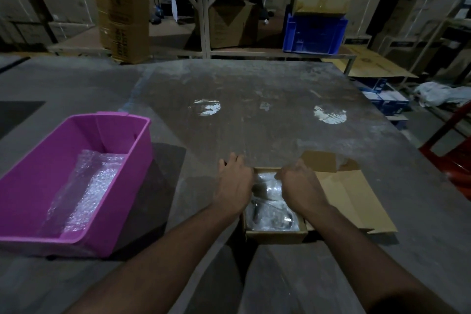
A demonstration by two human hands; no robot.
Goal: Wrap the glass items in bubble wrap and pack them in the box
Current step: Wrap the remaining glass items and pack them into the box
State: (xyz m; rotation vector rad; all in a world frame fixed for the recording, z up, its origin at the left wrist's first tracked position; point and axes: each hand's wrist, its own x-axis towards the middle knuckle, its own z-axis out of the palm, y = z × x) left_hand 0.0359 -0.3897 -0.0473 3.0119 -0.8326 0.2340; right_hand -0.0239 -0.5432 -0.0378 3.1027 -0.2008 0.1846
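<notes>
A small open cardboard box (276,233) sits near the table's front edge, its flaps (351,201) spread to the right and far side. Inside lies a bubble-wrapped bundle (274,211) with dark shapes showing through. My left hand (233,183) rests along the box's left wall, fingers fairly straight and reaching past the far corner onto the table. My right hand (299,185) is over the far end of the box, fingers curled down onto the wrapped bundle. What lies under its fingers is hidden.
A pink plastic tub (122,186) at the left holds loose bubble wrap (86,191). The dusty grey table (254,115) stretches ahead. A red chair (456,158) stands at the right edge; a blue crate (314,33) and stacked cartons are behind.
</notes>
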